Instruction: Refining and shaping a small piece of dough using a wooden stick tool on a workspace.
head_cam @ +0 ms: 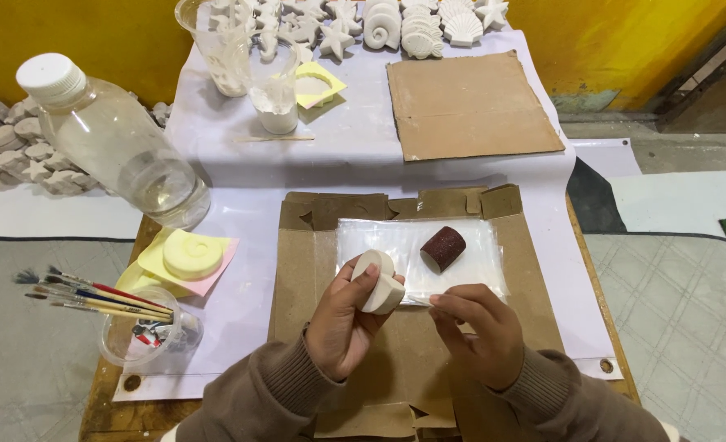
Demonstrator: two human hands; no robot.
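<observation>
We grip a white plaster shell (pixel 378 281) in our left hand (pixel 342 323); our right hand (pixel 477 331) pinches the plastic sheet (pixel 469 266) beside 1 sandpaper roll (pixel 443 248).

A clear plastic bottle with a white screw cap (pixel 109 135) lies tilted at the table's left edge, its label not visible. A flattened brown cardboard box (pixel 416 323) sits at the near edge, centre — a clear rectangular plastic bag (pixel 469 241) spread flat across its far half. A plain brown cardboard sheet (pixel 469 105) lies toward the far right corner. No labels, signs or screens show.
</observation>
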